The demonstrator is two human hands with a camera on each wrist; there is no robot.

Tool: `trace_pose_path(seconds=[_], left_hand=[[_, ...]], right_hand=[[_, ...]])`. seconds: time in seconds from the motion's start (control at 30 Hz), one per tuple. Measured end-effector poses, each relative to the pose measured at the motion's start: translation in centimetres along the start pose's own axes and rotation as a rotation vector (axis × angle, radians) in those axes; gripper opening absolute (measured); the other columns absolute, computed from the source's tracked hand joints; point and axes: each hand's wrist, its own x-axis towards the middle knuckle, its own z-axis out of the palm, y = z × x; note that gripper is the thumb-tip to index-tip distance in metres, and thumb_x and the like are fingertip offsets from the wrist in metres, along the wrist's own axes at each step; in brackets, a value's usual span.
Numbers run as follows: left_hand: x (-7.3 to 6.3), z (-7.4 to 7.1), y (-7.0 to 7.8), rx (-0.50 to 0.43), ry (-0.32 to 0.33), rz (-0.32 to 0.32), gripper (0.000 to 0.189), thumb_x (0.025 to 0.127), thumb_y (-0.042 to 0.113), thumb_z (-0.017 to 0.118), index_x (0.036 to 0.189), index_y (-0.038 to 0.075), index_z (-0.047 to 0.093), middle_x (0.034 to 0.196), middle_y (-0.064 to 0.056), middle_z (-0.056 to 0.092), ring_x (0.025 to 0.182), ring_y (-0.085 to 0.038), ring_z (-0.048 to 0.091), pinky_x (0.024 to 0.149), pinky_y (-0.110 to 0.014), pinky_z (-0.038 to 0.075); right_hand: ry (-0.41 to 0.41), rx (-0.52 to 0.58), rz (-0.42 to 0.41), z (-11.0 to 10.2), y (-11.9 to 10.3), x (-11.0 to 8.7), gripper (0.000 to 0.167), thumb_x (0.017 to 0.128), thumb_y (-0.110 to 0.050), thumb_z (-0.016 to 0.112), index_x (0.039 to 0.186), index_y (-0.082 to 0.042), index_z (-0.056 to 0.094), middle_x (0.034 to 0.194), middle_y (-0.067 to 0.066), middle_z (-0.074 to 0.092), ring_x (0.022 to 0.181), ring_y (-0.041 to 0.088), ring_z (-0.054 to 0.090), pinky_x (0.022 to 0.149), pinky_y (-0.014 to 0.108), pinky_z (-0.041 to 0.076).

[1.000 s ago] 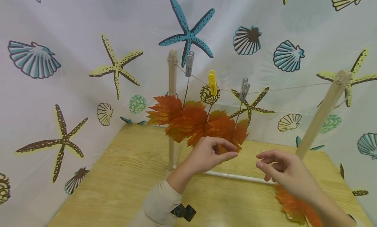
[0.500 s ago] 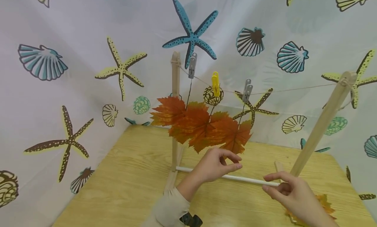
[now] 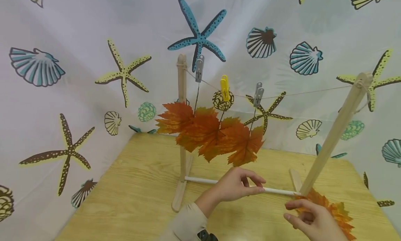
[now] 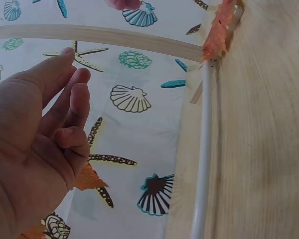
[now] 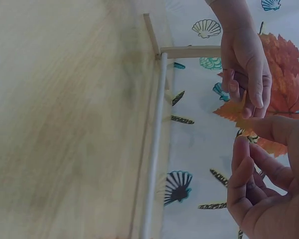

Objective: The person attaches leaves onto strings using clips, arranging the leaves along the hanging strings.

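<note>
My left hand (image 3: 236, 185) hovers in front of the white rod (image 3: 282, 192), just below the hanging leaves, with loosely bent fingers and nothing in them. To its right, my right hand (image 3: 316, 218) is also empty, its fingers relaxed, beside orange artificial leaves (image 3: 343, 215) lying on the table. Three orange maple leaves hang in a row: a left leaf (image 3: 175, 117), a middle leaf (image 3: 203, 131) and a right leaf (image 3: 245, 145). A grey clothespin (image 3: 199, 69), a yellow clothespin (image 3: 224, 88) and another grey clothespin (image 3: 258, 95) clip their stems to the string (image 3: 307, 93).
A left wooden post (image 3: 182, 84) and a leaning right wooden post (image 3: 336, 133) carry the string. The white rod joins them low down, above the wood-grain table (image 3: 134, 185). Behind stands a white curtain (image 3: 84, 25) printed with starfish and shells.
Both hands have moved down and toward me, away from the hanging leaves, staying empty. The right leaf is now fully visible above the left hand. The clothespins stay on the string.
</note>
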Motion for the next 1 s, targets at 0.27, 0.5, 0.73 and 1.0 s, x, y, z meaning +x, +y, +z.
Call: trace_pose_path(seconds=[0.27,0.5,0.73,1.0], left_hand=[[1.7,3.0,-1.5,-0.078,-0.137,-0.028,0.024,0.091,0.027,0.074,0.113,0.016,0.076,0.098,0.011,0.075,0.060,-0.005,0.060,0.061,-0.020,0.053],[2.1,4.7,-2.5,-0.082,-0.156,-0.024,0.019,0.093,0.024,0.072,0.110,0.015,0.078,0.103,0.010,0.076,0.056,-0.005,0.060,0.051,-0.020,0.048],[2.9,6.9,-3.0,-0.122,-0.175,-0.035,0.020,0.094,0.024,0.071,0.111,0.017,0.078,0.110,0.011,0.075,0.061,-0.011,0.065,0.057,-0.020,0.053],[4.3,10.0,-2.3,-0.121,-0.188,-0.056,0.022,0.093,0.026,0.073,0.112,0.015,0.078,0.105,0.015,0.075,0.059,-0.009,0.064,0.054,-0.020,0.052]], right_hand=[[-0.009,-0.001,0.160,0.0,4.4,-0.6,0.058,0.093,-0.036,0.070,0.131,0.006,0.058,0.086,0.009,0.075,0.069,0.022,0.070,0.060,0.032,0.056],[0.029,0.027,0.193,0.3,7.0,-0.7,0.060,0.091,-0.034,0.072,0.132,0.007,0.058,0.096,0.011,0.076,0.068,0.023,0.071,0.059,0.033,0.058],[0.106,0.018,0.254,0.0,8.8,-0.1,0.059,0.087,-0.032,0.076,0.132,0.004,0.061,0.112,0.015,0.072,0.070,0.023,0.070,0.059,0.035,0.058],[-0.259,0.301,0.094,-2.9,12.3,-0.5,0.071,0.097,-0.027,0.064,0.141,0.021,0.034,0.127,0.021,0.063,0.088,0.029,0.074,0.075,0.043,0.061]])
